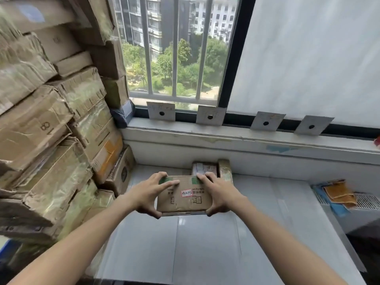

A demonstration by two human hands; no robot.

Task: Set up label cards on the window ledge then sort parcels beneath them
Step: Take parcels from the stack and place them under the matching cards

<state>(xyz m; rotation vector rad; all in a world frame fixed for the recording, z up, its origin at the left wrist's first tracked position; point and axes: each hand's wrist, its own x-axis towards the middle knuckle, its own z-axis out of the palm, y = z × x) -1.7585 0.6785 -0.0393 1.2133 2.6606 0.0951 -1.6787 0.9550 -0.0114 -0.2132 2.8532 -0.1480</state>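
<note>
box stack [51, 124]: left wall, many unsorted
ledge [236, 138]: four label cards [210, 118] up, setup done
parcel [184, 195]: above counter, below second card
left hand [150, 195], right hand [219, 194]: both gripping parcel ends
sorted parcels [205, 168]: few placed, most remain

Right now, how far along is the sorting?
Done: four label cards stand along the window ledge. Two parcels already sit against the wall, roughly under the second card. In hand: the left hand and right hand grip a cardboard parcel above the counter, just in front of those two. Left: the tall stack of boxes on the left, which looks unsorted.
</note>
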